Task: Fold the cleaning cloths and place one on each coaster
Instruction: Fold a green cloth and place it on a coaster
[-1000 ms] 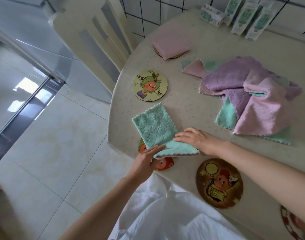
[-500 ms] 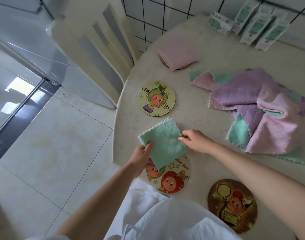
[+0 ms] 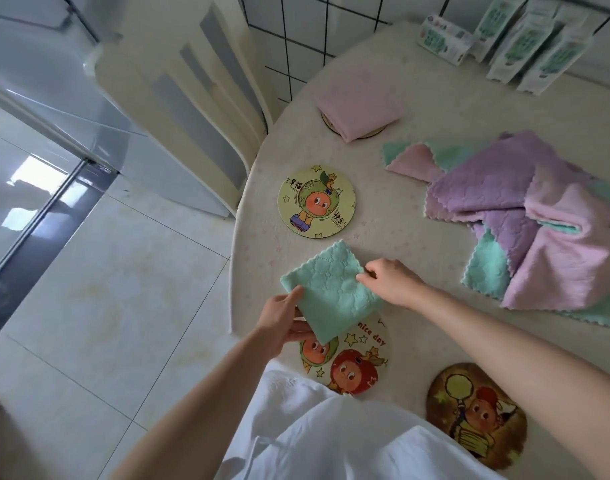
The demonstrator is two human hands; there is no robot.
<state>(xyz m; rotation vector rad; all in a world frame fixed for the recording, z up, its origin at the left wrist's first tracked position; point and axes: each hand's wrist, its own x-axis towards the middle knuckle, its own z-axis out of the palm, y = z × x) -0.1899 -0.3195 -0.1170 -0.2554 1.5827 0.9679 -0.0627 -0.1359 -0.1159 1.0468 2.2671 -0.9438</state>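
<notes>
With both hands (image 3: 279, 320) (image 3: 391, 282) pinching the folded green cloth (image 3: 329, 292), she'd best keep edges aligned while lowering it onto the coaster (image 3: 359, 358) beneath her fingers.

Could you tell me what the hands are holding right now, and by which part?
Both hold the folded green cloth: the left hand grips its left edge, the right hand pinches its right corner.

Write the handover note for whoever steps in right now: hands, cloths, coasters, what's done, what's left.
Left hand grips the folded green cloth at its left edge; right hand pinches its right corner, partly over the nice day coaster.
Done: folded pink cloth sits on the far coaster.
Left: set the green cloth down; green-character coaster and brown coaster are bare; cloth pile unfolded.
</notes>
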